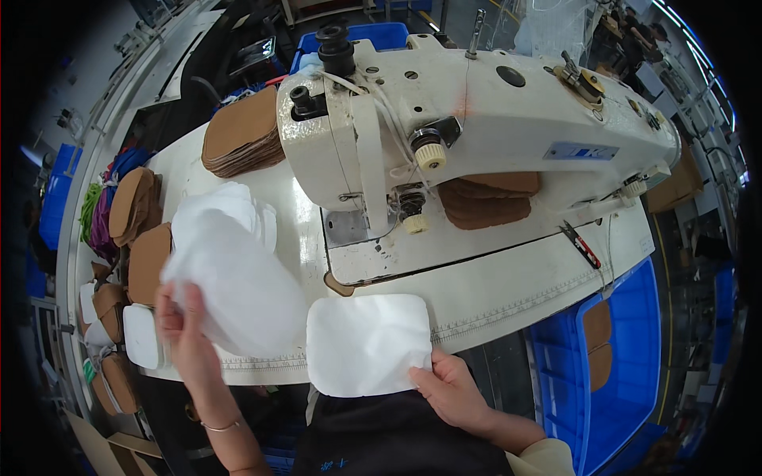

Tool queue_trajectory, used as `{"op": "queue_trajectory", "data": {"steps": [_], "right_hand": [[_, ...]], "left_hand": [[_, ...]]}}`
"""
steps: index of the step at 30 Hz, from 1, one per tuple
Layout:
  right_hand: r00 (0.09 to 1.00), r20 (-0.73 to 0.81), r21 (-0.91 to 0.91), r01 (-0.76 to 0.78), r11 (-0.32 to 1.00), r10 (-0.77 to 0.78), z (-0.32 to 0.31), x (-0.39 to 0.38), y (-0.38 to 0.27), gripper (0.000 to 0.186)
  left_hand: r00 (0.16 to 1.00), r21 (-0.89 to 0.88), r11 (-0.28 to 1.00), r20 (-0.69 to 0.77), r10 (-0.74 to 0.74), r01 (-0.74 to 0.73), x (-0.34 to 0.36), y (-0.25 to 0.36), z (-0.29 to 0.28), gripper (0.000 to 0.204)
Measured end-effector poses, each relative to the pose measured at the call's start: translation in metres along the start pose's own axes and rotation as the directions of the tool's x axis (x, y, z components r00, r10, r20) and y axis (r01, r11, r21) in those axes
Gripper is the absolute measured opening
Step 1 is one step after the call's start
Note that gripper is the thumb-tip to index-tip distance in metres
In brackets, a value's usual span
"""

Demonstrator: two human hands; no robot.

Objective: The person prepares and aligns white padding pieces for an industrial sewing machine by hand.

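My left hand (181, 317) grips a soft white piece (230, 293), blurred and tilted over the left part of the table, partly in front of a white stack (232, 204). With thumb on top, my right hand (448, 389) pinches the lower right corner of a rounded-square white piece (365, 341) at the table's front edge. Beyond both hands stands a white sewing machine (540, 119), with a metal needle plate (345, 226) under its head.
Brown stacks sit behind (238, 131), under the arm (488, 202) and at left (147, 262), near coloured bundles (103, 222). Thread snips (581, 244) rest right on the white table (516, 278). A blue bin (635, 349) with brown pieces is at lower right. People (635, 32) are far back right.
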State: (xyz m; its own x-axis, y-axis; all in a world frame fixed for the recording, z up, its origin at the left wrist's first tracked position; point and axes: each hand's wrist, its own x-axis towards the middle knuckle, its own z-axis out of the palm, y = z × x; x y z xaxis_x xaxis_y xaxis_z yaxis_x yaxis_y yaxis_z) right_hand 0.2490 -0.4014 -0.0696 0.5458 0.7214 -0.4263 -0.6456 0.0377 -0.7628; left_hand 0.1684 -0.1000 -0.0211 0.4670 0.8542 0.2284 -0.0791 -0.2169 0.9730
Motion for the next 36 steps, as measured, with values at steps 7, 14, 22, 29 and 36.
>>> {"op": "queue_trajectory", "data": {"steps": [7, 14, 22, 29, 36], "right_hand": [[0.998, -0.026, 0.0, 0.051, 0.999, -0.051, 0.008, 0.003, -0.001, 0.033], [0.994, 0.087, 0.026, 0.062, 0.998, -0.064, 0.016, 0.007, -0.007, 0.037], [0.999, 0.029, 0.143, 0.024, 0.989, -0.028, 0.013, 0.005, -0.007, 0.034], [0.994, -0.025, -0.097, 0.107, 0.989, -0.11, 0.013, 0.019, 0.003, 0.025], [0.993, -0.1, -0.128, 0.041, 0.991, -0.055, 0.003, 0.009, 0.003, 0.029]], "left_hand": [[0.771, 0.669, 0.407, 0.434, 0.467, -0.622, -0.026, 0.051, 0.004, 0.023], [0.469, 0.12, 0.76, 0.844, 0.261, -0.638, -0.092, 0.012, 0.071, 0.03], [0.619, 0.201, 0.916, 0.684, -0.385, 0.347, -0.085, 0.0, 0.054, 0.008], [0.559, 0.193, 0.885, 0.824, 0.088, -0.424, -0.101, 0.015, 0.069, 0.03], [0.987, -0.012, 1.0, 0.158, -0.022, 0.025, -0.037, 0.023, 0.022, 0.025]]}}
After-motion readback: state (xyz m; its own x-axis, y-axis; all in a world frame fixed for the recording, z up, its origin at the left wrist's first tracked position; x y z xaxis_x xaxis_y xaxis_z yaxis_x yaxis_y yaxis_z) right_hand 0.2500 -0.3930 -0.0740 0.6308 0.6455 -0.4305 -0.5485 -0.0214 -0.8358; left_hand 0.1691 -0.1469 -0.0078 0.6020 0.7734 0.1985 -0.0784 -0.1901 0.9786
